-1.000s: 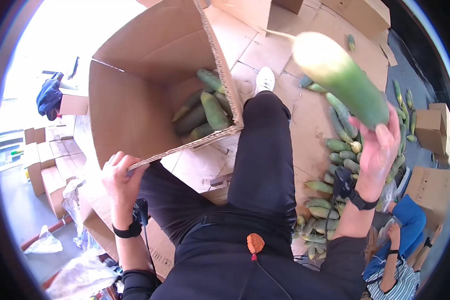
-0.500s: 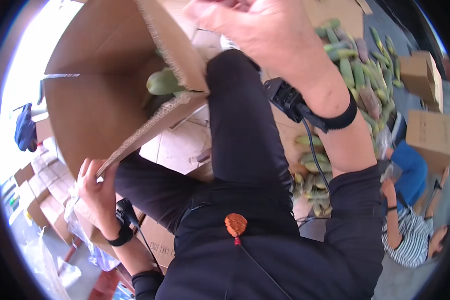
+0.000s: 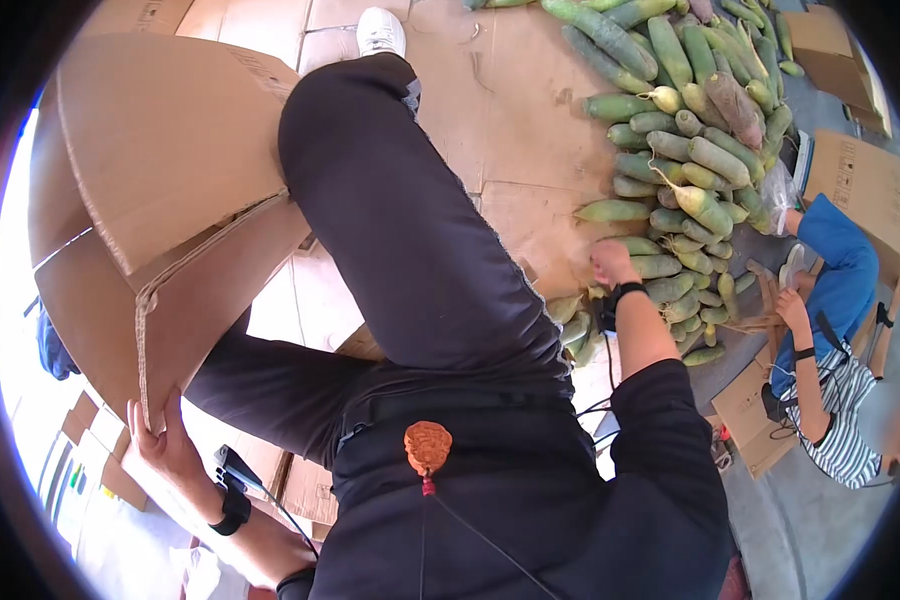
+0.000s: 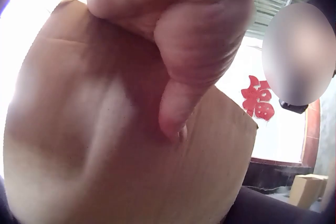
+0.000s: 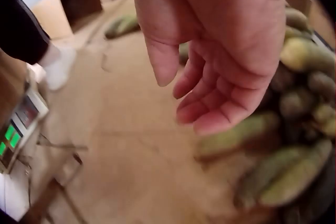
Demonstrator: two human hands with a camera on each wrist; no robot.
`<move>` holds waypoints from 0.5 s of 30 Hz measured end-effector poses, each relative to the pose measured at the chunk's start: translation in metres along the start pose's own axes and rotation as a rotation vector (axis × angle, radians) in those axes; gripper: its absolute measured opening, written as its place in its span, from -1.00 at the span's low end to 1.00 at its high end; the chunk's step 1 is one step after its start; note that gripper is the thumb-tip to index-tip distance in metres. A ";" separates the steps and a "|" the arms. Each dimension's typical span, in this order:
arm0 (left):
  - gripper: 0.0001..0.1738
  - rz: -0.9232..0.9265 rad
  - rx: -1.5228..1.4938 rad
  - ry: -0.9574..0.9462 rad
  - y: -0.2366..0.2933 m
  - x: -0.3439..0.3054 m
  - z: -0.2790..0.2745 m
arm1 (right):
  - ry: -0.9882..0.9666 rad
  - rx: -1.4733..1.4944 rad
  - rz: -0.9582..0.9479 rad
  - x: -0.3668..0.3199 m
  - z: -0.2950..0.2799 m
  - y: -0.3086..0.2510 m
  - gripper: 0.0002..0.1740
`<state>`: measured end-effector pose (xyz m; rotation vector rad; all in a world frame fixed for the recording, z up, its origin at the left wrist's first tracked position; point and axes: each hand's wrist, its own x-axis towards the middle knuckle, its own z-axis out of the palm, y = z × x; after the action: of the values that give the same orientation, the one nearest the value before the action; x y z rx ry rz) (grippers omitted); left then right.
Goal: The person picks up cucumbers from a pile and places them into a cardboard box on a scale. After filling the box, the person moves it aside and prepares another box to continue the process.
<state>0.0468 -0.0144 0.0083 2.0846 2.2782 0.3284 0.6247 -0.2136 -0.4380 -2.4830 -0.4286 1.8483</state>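
Flattened brown cardboard sheets [image 3: 535, 150] are spread across the floor, and a heap of green, pale-tipped radishes [image 3: 718, 160] is laid on and beside them, on the person's right. Beside the black-trousered knee [image 3: 345, 110], a large brown cardboard carton [image 3: 185, 150] is held at a tilt; its contents are hidden.

By the left hand [image 3: 175, 455], the carton's edge is gripped, with the thumb pressed flat along one panel. The left arm is reached out low to the side. The right arm is extended toward the near edge of the heap, and the right hand [image 3: 615, 262] is turned downward. Its fingers are loosely curled, with a narrow gap left at the thumb, and nothing is held; whether a radish is touched cannot be told. Black straps are worn on both wrists.

Farther out, a striped shirt and blue trousers are worn by a seated person [image 3: 838, 400], near another brown box [image 3: 855, 185] printed with small dark symbols, too small to be read. A red character, 福 [image 4: 258, 98], can be read on a bright pane. Green lit displays [image 5: 9, 139] are seen on a device, their digits blurred.
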 end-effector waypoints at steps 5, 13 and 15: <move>-0.73 -0.084 -0.080 -0.030 -0.004 0.001 -0.001 | 0.027 0.434 0.406 -0.041 0.049 0.053 -0.70; -0.61 -0.129 -0.232 -0.081 -0.034 -0.002 -0.006 | -0.031 0.859 0.652 -0.041 0.089 0.077 -0.57; -0.62 -0.134 -0.253 -0.133 -0.039 -0.001 -0.009 | -0.124 0.961 0.638 -0.036 0.096 0.076 -0.65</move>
<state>0.0077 -0.0197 0.0096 1.7686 2.1582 0.4321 0.5404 -0.3091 -0.4459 -1.8847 1.1092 1.7113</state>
